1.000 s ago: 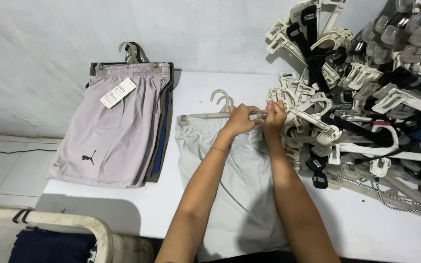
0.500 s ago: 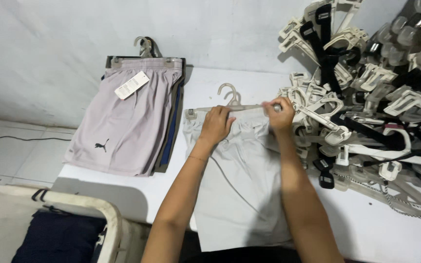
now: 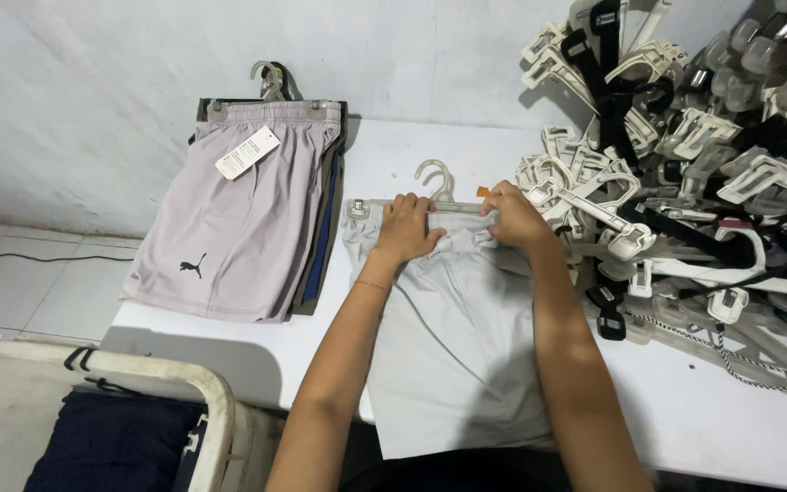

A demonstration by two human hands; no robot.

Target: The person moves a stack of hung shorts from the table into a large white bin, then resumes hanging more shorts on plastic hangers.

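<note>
On the white tabletop [image 3: 229, 339], the waistband of pale grey shorts [image 3: 453, 346] is pinched against a clip hanger [image 3: 430, 196] by the closed fingers of the left hand [image 3: 406, 228] and right hand [image 3: 514, 217].

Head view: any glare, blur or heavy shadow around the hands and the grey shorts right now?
Head view: even, soft light with no glare on the white table; left hand and right hand are sharp on the waistband of the grey shorts; the arms cast a soft shadow across the shorts' lower half; the hanger pile bends slightly toward the frame edge.
</note>
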